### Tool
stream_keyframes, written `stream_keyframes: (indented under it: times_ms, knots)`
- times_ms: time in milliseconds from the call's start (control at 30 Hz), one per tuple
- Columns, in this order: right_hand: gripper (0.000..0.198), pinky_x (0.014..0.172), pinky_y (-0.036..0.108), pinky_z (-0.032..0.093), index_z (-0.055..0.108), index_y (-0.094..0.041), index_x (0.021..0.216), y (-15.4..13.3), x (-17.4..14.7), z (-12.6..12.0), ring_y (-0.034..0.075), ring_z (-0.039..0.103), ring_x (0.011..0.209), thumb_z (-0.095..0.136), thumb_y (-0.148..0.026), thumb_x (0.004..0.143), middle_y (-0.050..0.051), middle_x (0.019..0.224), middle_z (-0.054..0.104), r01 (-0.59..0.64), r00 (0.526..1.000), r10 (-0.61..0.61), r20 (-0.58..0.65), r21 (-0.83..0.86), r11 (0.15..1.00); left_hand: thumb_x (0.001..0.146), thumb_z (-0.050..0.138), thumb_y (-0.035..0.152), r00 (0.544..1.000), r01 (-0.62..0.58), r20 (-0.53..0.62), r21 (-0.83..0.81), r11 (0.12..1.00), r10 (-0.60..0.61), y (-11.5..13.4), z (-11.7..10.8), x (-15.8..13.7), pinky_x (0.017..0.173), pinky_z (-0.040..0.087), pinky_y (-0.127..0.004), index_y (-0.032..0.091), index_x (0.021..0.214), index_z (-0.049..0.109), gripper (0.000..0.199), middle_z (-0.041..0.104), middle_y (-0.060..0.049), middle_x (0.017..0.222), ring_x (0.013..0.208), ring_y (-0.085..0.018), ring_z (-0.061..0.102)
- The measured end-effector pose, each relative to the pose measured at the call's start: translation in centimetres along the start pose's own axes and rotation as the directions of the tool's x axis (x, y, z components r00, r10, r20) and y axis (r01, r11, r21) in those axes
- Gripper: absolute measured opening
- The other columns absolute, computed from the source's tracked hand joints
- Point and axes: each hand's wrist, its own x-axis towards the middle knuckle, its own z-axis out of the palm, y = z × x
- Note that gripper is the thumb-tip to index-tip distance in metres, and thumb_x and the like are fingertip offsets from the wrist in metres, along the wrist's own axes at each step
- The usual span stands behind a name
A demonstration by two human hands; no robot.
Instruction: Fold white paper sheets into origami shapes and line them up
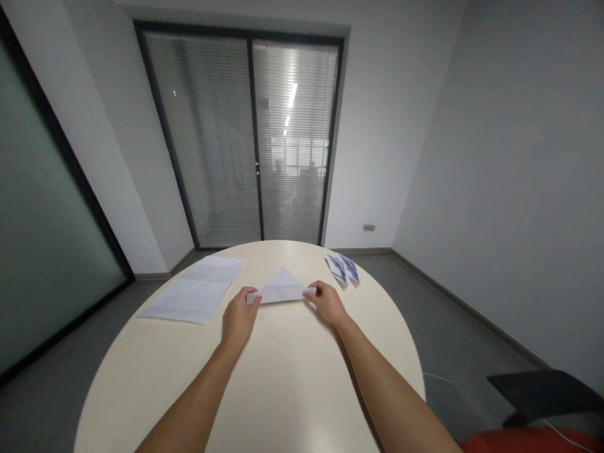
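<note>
Between my two hands is a folded sheet of paper (283, 290), white, with a pointed top facing away from me and a straight band along its near edge. My left hand (240, 314) pinches the left end of that band between thumb and fingers. At the opposite end, my right hand (328, 302) grips the right corner the same way. The paper sits low over the tabletop; whether it fully touches the surface I cannot tell. Fingers partly cover both of its ends.
A creased white sheet (195, 289) lies flat on the left of the round cream table (292, 390). Toward the back right stands a folded paper piece with dark printing (343, 269). A black and red chair (547, 396) is at the lower right, beyond the table edge.
</note>
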Motion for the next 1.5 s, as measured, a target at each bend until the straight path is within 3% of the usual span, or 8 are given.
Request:
stream_keyframes:
  times_ms: [233,400,633,900,1167,1500]
  knots:
    - [0.041,0.07,0.03,0.049,0.068,-0.015,0.096,0.4,0.8,0.4,0.02,0.062,0.078,0.065,-0.054,0.082,0.007,0.086,0.071,0.062,0.994,-0.036,-0.104,0.257,0.964,0.091,0.056,0.042,0.992,-0.009,-0.129,-0.11,0.994,-0.006,0.2,-0.2,0.1,0.071,0.046,-0.028,0.023,0.104,0.066,0.024,0.071,-0.003,0.087,0.082,-0.021,0.065]
    - [0.044,0.067,0.03,0.05,0.069,-0.014,0.103,0.9,1.0,0.6,0.021,0.065,0.077,0.066,-0.05,0.08,0.01,0.091,0.074,0.003,0.995,0.028,-0.098,0.303,0.953,0.088,0.058,0.041,0.996,0.022,-0.078,-0.226,0.974,-0.041,-0.4,0.4,0.3,0.073,0.05,-0.028,0.022,0.1,0.066,0.024,0.074,-0.004,0.087,0.079,-0.02,0.068]
    - [0.032,0.074,0.031,0.051,0.075,-0.015,0.101,1.3,0.7,0.3,0.021,0.068,0.08,0.062,-0.033,0.078,0.008,0.092,0.077,-0.055,0.998,0.056,-0.006,0.148,0.988,0.089,0.059,0.029,0.994,0.075,0.094,-0.149,0.986,-0.062,-1.6,1.2,0.4,0.074,0.052,-0.026,0.023,0.1,0.069,0.016,0.077,-0.005,0.098,0.082,-0.017,0.072]
    - [0.029,0.073,0.028,0.046,0.08,-0.022,0.102,0.7,0.0,-0.2,0.019,0.065,0.075,0.062,-0.027,0.08,0.003,0.082,0.074,-0.053,0.997,0.062,0.054,-0.156,0.986,0.089,0.06,0.026,0.988,0.04,0.144,0.083,0.996,-0.052,-1.0,0.5,0.0,0.072,0.048,-0.028,0.024,0.108,0.072,0.023,0.078,-0.005,0.098,0.088,-0.021,0.071]
    - [0.026,0.078,0.028,0.046,0.08,-0.025,0.104,-0.9,-0.6,-0.6,0.02,0.068,0.086,0.064,-0.022,0.083,0.005,0.095,0.077,-0.035,0.996,0.056,0.064,-0.294,0.955,0.09,0.059,0.022,0.984,-0.003,0.175,0.114,0.994,-0.017,-0.8,0.4,-0.2,0.081,0.05,-0.029,0.023,0.11,0.071,0.024,0.077,-0.005,0.109,0.097,-0.021,0.071]
    - [0.026,0.088,0.031,0.044,0.078,-0.022,0.108,-2.3,-1.0,-0.8,0.023,0.065,0.101,0.057,-0.022,0.092,0.009,0.107,0.075,0.111,0.989,-0.049,0.138,-0.484,0.868,0.095,0.053,0.021,0.979,-0.112,0.19,0.231,0.966,0.068,-0.6,0.3,-0.5,0.09,0.049,-0.032,0.019,0.114,0.072,0.027,0.074,-0.01,0.113,0.104,-0.023,0.068]
